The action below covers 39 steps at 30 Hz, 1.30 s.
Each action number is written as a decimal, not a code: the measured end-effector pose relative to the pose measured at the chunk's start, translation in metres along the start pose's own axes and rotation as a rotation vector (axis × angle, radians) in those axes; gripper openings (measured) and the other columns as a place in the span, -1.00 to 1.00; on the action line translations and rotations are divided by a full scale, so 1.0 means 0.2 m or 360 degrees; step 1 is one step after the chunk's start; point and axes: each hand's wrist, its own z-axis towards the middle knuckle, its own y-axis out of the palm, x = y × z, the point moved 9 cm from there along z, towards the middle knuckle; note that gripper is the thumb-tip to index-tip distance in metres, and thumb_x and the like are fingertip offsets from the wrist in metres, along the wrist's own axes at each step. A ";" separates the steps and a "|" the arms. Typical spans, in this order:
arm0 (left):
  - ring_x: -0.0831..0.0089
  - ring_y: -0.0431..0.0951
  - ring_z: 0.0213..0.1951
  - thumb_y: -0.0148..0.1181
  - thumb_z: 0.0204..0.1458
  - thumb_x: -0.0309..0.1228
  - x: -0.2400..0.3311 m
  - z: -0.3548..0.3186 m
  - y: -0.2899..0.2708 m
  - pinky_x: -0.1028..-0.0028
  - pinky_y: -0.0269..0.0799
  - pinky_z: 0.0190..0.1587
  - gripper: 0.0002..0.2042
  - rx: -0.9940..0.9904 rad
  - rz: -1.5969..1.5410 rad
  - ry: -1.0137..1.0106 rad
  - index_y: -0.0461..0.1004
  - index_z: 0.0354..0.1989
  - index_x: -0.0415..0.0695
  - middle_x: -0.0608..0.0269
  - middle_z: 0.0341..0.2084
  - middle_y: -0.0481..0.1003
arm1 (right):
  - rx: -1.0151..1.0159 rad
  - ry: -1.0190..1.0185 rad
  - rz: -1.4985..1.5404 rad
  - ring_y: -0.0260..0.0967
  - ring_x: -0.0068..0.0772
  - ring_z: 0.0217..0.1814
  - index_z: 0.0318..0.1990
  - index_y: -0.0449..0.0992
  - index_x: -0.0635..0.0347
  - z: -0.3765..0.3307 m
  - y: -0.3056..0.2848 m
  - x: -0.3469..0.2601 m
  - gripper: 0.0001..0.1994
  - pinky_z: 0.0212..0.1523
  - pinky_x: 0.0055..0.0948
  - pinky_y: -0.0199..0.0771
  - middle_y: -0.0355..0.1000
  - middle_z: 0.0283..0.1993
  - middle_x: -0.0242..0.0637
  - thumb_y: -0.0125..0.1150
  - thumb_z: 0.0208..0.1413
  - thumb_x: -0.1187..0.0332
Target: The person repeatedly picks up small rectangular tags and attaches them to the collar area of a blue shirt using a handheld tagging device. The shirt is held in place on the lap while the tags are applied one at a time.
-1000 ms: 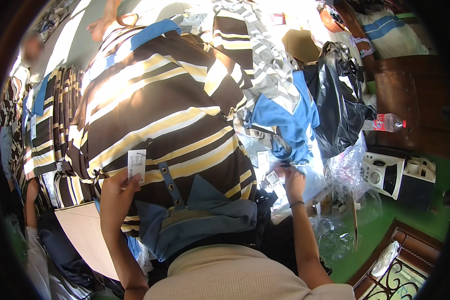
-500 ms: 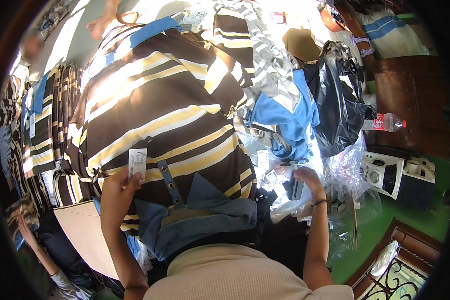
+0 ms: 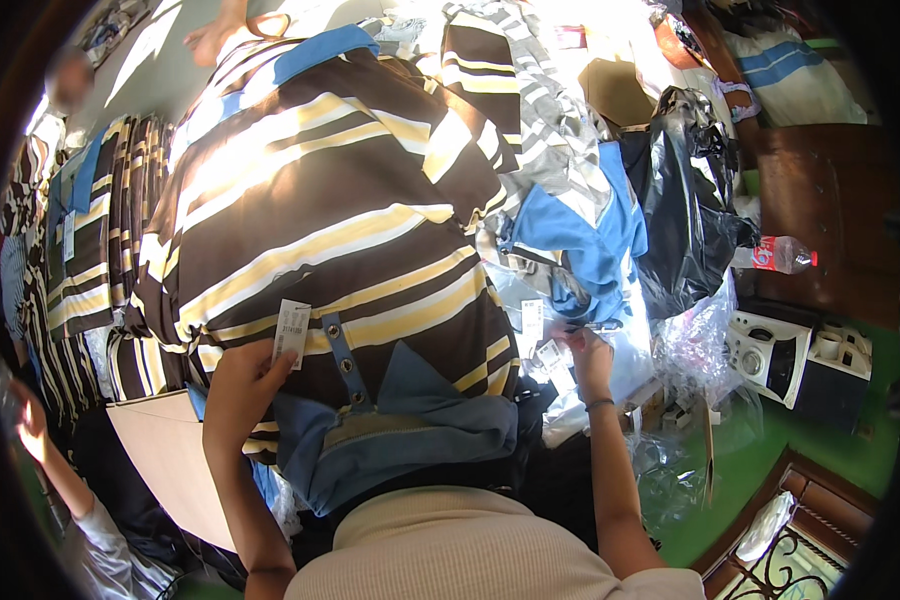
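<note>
My left hand is closed, pinching a white price tag between thumb and fingers. Under the tag lies a brown polo shirt with yellow and white stripes. Its blue collar and buttoned blue placket face me. Over at the right, my right hand has its fingers curled beside a small dark object; what they grip is hidden. Close to those fingers are loose white tags, one upright tag and one slanted tag.
Grey-and-blue garments and a black plastic bag lie beyond my right hand. Further right are a plastic bottle and a white speaker-like unit. Folded striped shirts sit at left, near another person's hand.
My left hand has shifted slightly right with the tag, now tilted. My right hand has moved left, nearer the loose tags. The other person's hand at left has risen.
</note>
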 end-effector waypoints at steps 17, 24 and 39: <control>0.23 0.42 -0.48 0.16 -0.14 -0.39 0.06 -0.01 -0.03 0.37 0.27 -0.43 -0.83 0.0204 0.0354 0.0076 0.42 -0.44 -0.24 0.10 -0.59 0.39 | 0.0144 0.0003 -0.0064 0.39 -0.21 -0.55 -0.43 0.44 0.23 -0.01 -0.32 -0.17 -0.89 -0.48 -0.39 0.36 0.41 -0.59 -0.16 0.07 -0.20 0.53; 0.13 0.43 -0.34 0.19 -0.13 -0.42 0.33 -0.13 -0.03 0.31 0.34 -0.27 -0.76 0.0618 0.0125 0.0446 0.35 -0.29 -0.21 0.07 -0.39 0.40 | -0.0232 -0.0205 0.1351 0.44 -0.55 -0.39 -0.30 0.42 0.24 -0.07 -0.52 -0.86 -0.86 -0.26 -0.47 0.39 0.48 -0.45 -0.30 0.09 -0.06 0.62; 0.71 0.38 -0.37 0.10 0.00 -0.51 0.23 -0.24 0.30 0.69 0.28 -0.33 -0.91 0.0261 -0.1742 -0.0015 0.39 -0.32 -0.21 0.37 -0.42 0.44 | -0.0812 -0.0807 0.1382 0.40 -0.41 -0.31 -0.41 0.39 0.19 -0.26 -0.39 -1.61 -0.91 -0.02 -0.39 0.20 0.43 -0.43 -0.36 0.17 -0.08 0.53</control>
